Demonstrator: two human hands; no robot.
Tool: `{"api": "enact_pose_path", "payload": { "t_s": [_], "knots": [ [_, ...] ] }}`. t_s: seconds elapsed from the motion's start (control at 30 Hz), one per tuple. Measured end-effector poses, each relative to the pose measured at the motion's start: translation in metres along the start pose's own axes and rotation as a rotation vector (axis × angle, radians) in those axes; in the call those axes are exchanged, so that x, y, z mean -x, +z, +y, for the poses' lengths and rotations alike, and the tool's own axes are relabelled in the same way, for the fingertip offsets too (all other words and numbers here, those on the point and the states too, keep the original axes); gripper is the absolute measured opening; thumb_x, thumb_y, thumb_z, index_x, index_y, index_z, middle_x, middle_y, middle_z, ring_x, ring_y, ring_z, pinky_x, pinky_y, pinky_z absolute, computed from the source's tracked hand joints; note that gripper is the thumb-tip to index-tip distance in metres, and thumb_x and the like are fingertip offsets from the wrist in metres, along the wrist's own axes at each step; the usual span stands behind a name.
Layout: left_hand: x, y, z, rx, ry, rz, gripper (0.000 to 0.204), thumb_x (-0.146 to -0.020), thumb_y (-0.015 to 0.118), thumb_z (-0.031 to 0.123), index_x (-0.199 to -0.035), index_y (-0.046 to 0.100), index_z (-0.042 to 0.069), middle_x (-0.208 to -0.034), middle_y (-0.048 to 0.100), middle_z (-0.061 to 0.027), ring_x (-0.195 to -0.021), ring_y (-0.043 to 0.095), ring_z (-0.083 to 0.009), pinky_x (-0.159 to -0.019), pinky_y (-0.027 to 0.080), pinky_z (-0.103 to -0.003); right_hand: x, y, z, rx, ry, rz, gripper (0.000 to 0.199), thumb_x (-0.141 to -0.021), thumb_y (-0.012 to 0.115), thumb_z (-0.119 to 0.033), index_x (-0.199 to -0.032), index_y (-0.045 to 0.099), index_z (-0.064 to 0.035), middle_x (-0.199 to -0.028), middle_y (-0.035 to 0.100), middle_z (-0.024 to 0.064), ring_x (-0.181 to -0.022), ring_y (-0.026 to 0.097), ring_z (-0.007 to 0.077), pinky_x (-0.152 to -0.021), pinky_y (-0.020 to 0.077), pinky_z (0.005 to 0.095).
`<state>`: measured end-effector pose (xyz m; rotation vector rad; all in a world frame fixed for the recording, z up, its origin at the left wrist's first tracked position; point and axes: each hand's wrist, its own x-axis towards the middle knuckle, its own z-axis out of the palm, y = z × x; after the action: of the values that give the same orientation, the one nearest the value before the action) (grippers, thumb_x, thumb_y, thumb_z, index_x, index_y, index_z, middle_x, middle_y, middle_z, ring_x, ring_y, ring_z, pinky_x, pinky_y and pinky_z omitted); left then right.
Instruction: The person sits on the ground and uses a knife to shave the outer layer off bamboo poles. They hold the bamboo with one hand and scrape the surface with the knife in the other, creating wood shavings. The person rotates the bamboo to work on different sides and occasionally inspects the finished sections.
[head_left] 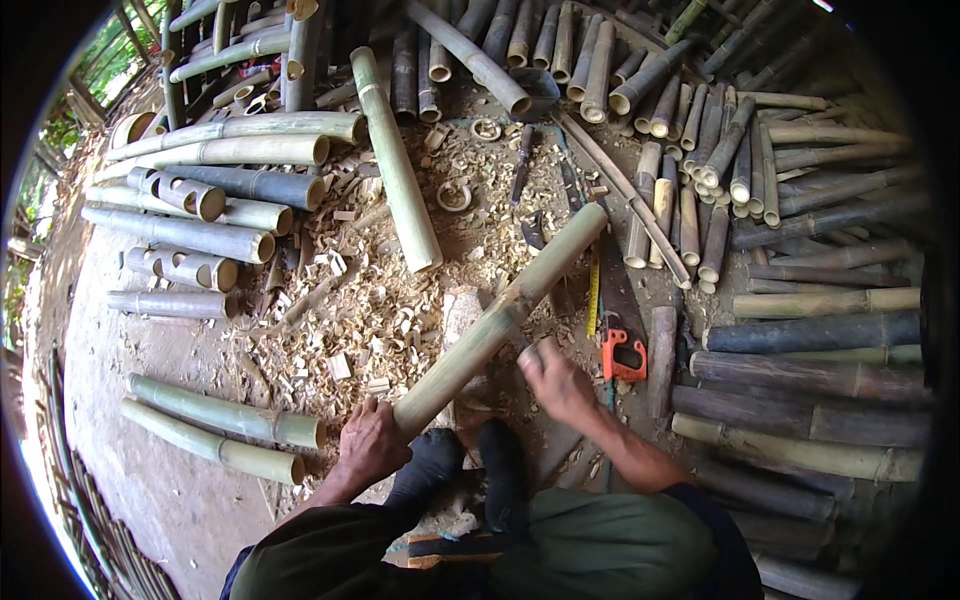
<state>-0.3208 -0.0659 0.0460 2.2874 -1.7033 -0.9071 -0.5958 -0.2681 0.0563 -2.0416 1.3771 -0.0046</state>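
A long green bamboo pole lies slanted in front of me, its near end low at the left, its far end up at the right. My left hand grips the pole's near end. My right hand is closed just right of the pole's middle, beside it; whether it holds a small tool is hidden by the fingers. My two dark shoes rest below the pole.
A handsaw with an orange handle and a yellow tape lie on the ground to the right. Wood chips and bamboo rings cover the middle. Cut bamboo poles are stacked at the left, far side and right.
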Motion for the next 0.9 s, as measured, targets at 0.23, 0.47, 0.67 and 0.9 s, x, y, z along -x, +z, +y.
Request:
{"api": "enact_pose_path", "payload": {
  "t_s": [0.23, 0.47, 0.67, 0.9],
  "knots": [
    [-0.002, -0.004, 0.002, 0.04, -0.047, -0.075, 0.046, -0.067, 0.082, 0.021, -0.099, 0.064, -0.006, -0.105, 0.067, -0.026, -0.105, 0.068, -0.0449, -0.096, 0.057, -0.05, -0.027, -0.005, 0.058, -0.132, 0.16, 0.279, 0.046, -0.112, 0.048, -0.05, -0.115, 0.053, -0.0045, -0.087, 0.072, 0.0285, -0.083, 0.073, 0.05, -0.07, 0.056, 0.0589],
    [-0.013, -0.024, -0.007, 0.221, -0.141, -0.279, 0.056, -0.065, 0.088, 0.028, -0.103, 0.067, -0.006, -0.101, 0.072, -0.0248, -0.096, 0.073, -0.0407, -0.088, 0.059, -0.049, -0.019, 0.015, 0.062, 0.032, 0.045, 0.252, 0.046, -0.11, 0.052, -0.051, -0.115, 0.051, -0.0057, -0.083, 0.07, 0.0309, -0.082, 0.071, 0.0546, -0.069, 0.0548, 0.0619],
    [-0.017, -0.028, -0.022, 0.429, -0.176, -0.398, 0.064, -0.063, 0.094, 0.034, -0.108, 0.074, -0.006, -0.092, 0.078, -0.0195, -0.081, 0.076, -0.0299, -0.079, 0.06, -0.042, -0.001, 0.035, 0.032, 0.085, -0.374, 0.069, 0.045, -0.109, 0.054, -0.052, -0.115, 0.05, -0.008, -0.078, 0.07, 0.0261, -0.075, 0.071, 0.0532, -0.063, 0.0541, 0.0626],
    [-0.019, -0.018, -0.034, 0.482, -0.09, -0.437, 0.071, -0.061, 0.096, 0.042, -0.108, 0.073, -0.006, -0.091, 0.076, -0.0169, -0.084, 0.073, -0.0253, -0.077, 0.058, -0.041, -0.029, 0.025, 0.045, -0.104, -0.032, 0.168, 0.049, -0.112, 0.046, -0.052, -0.114, 0.053, -0.0041, -0.081, 0.071, 0.0276, -0.079, 0.072, 0.0506, -0.067, 0.057, 0.0571]
  ]
}}
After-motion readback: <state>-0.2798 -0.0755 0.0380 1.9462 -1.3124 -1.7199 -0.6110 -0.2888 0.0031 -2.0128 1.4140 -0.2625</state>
